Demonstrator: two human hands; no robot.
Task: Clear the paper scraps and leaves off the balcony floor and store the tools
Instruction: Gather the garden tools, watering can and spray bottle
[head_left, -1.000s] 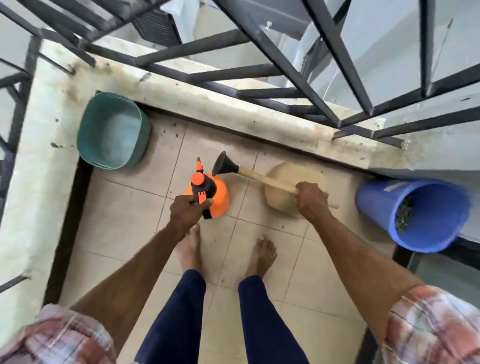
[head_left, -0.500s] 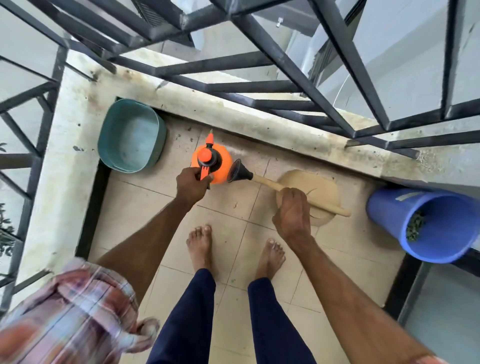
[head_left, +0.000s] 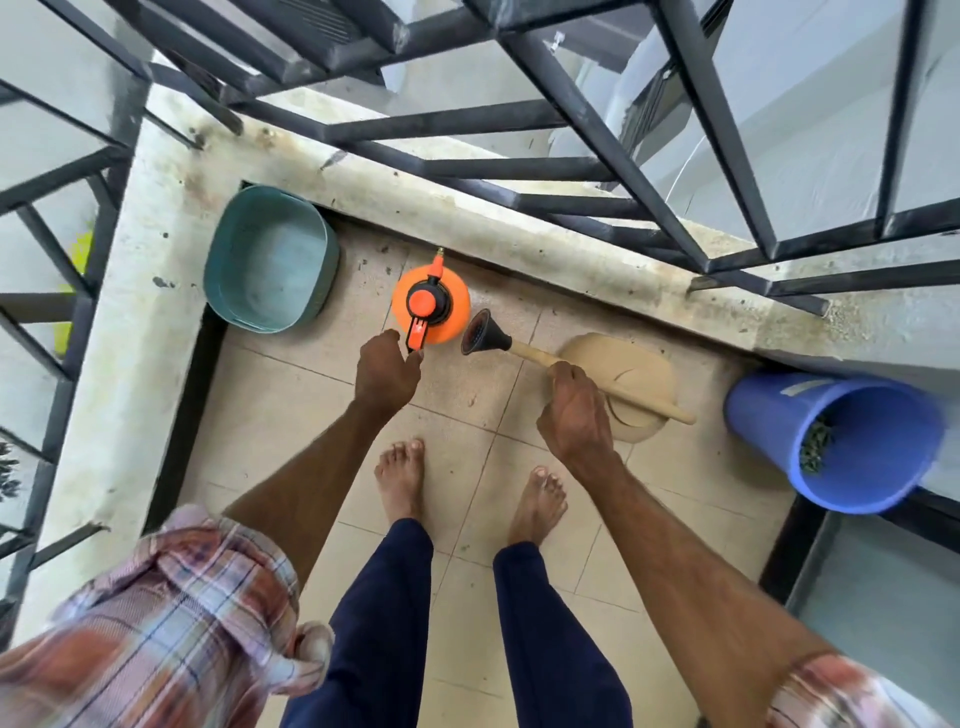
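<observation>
My right hand (head_left: 576, 410) grips the plunger (head_left: 480, 335) by its wooden shaft. My left hand (head_left: 387, 371), fingers curled, touches the orange sprayer (head_left: 453, 317) at its handle; I cannot tell whether it grips.

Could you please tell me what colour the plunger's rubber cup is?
The cup is black; head view shows it best.

sleeves (head_left: 171, 613): rolled plaid, pink-white-rust | trousers (head_left: 384, 613): navy | feet (head_left: 400, 467): bare
</observation>
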